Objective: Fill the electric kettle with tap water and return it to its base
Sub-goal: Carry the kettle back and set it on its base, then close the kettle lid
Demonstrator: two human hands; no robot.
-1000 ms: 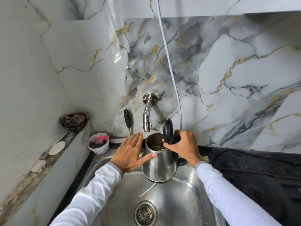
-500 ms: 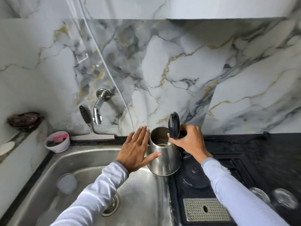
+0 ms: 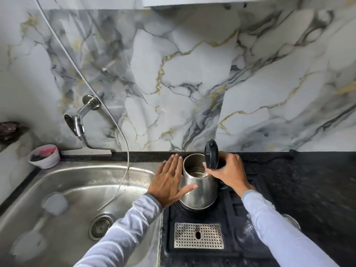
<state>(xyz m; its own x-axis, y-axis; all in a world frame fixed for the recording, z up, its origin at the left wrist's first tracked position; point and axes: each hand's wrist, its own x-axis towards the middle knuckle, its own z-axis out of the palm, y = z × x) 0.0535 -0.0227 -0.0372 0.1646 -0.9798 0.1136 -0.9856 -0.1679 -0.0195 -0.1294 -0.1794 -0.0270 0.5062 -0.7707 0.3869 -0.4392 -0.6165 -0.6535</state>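
The steel electric kettle stands upright on its black round base, on the black tray right of the sink. Its black lid is flipped up, and the inside shows. My right hand is wrapped around the kettle's handle at the back right. My left hand lies flat against the kettle's left side, fingers spread, thumb across the front. The wall tap is at the far left above the steel sink; no water runs from it.
A perforated metal drip plate sits in the tray in front of the kettle. A thin white hose hangs from above into the sink. A small white bowl stands at the sink's back left corner. Black counter extends right.
The kettle has travelled right from under the tap, over the sink's edge, down onto the black base. Both hands moved with it and kept their hold. The view swung right.
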